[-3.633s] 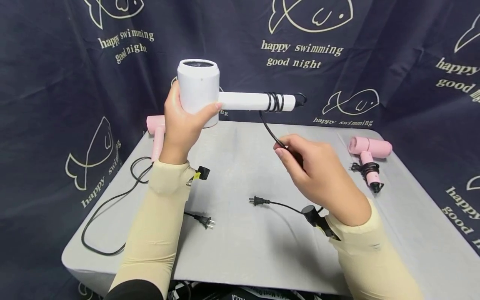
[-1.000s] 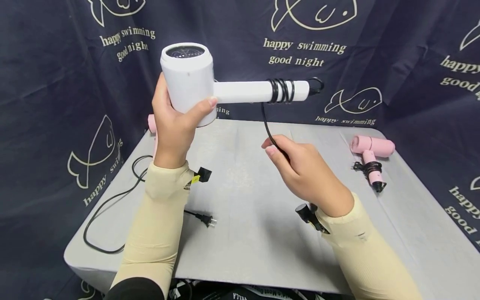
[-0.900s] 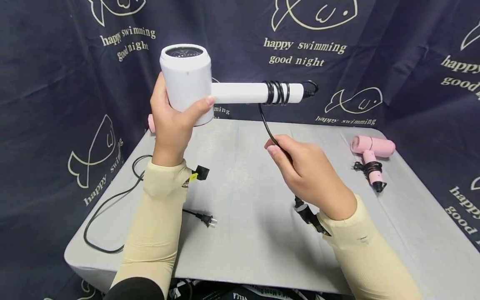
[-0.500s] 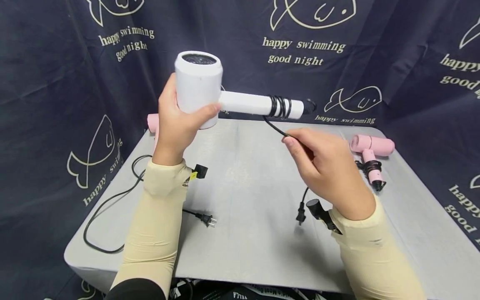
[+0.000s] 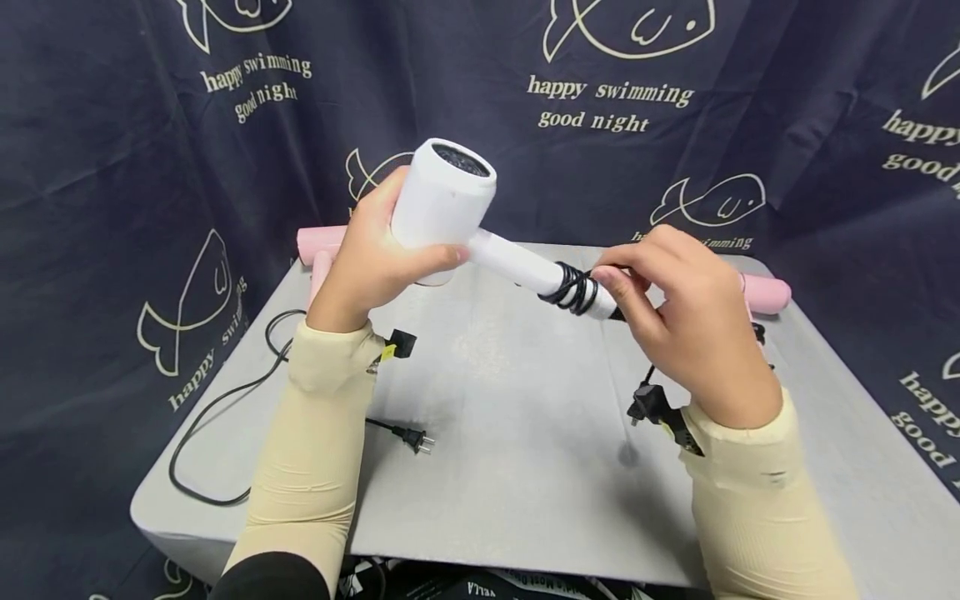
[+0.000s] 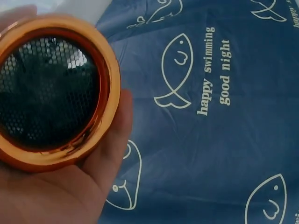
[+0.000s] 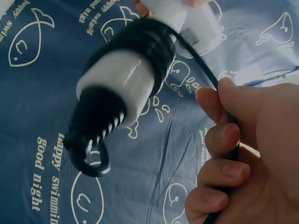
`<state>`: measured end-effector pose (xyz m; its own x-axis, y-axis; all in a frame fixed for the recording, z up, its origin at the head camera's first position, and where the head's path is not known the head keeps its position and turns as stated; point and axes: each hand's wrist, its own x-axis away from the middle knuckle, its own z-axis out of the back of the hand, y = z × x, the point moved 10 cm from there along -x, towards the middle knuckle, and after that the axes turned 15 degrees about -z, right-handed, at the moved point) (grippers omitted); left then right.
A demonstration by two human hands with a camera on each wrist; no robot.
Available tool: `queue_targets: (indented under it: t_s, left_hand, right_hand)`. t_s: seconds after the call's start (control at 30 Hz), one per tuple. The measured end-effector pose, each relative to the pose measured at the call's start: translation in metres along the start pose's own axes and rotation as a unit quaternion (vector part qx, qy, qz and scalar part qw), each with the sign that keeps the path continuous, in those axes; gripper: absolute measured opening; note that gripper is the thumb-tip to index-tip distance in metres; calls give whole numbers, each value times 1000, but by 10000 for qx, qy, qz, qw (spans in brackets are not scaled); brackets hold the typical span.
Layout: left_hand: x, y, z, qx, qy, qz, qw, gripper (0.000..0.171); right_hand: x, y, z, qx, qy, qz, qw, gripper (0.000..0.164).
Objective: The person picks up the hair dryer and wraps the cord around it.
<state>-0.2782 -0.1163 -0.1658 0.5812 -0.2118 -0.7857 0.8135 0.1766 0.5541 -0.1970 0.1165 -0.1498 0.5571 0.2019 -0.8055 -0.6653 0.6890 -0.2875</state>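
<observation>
A white hair dryer point(image 5: 444, 204) is held in the air by my left hand point(image 5: 375, 258), thumb in front of the barrel and fingers behind. Its handle point(image 5: 517, 260) slants down to the right. In the left wrist view, a copper-coloured ring point(image 6: 112, 79) surrounds the dark mesh end of the barrel. Several turns of black cord point(image 5: 573, 290) wrap the lower handle. My right hand point(image 5: 686, 321) pinches the cord's loose length close to the handle. In the right wrist view, the cord point(image 7: 198, 58) runs from the coil through the curled fingers. Its plug point(image 5: 636, 410) hangs below that hand.
A pink hair dryer point(image 5: 318, 246) lies at the back left, partly behind my left hand; a black cord point(image 5: 198, 433) loops along that side. Another plug point(image 5: 412, 439) lies by my left forearm. A second pink dryer point(image 5: 765, 293) sits at the right, partly hidden. Grey cloth covers the table point(image 5: 487, 500).
The white hair dryer has come lower and right, its handle tilting downward. My right hand has moved up and right, bringing the cord over the handle. The coil looks thicker and the loose cord shorter.
</observation>
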Motion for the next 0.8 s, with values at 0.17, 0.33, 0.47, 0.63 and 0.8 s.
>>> queue_targets:
  t_s: [0.17, 0.33, 0.47, 0.63, 0.8]
  left_hand:
    - [1, 3, -7, 231, -329, 25, 9992, 53]
    - [2, 8, -10, 648, -465, -155, 9967, 56]
    - [2, 8, -11, 978, -443, -214, 9940, 57]
    - [3, -3, -13, 1363, -351, -133, 9900, 59]
    - [4, -17, -17, 1697, -154, -39, 9854, 58]
  right_hand:
    - [-3, -4, 8, -402, -48, -56, 9992, 6]
    - [-5, -3, 11, -718, -157, -161, 9972, 9]
    - [-6, 4, 10, -1008, -166, -265, 9944, 9]
    - [-8, 23, -4, -2096, -713, -433, 9742, 3]
    - [-8, 41, -26, -3063, -1358, -696, 9396, 9]
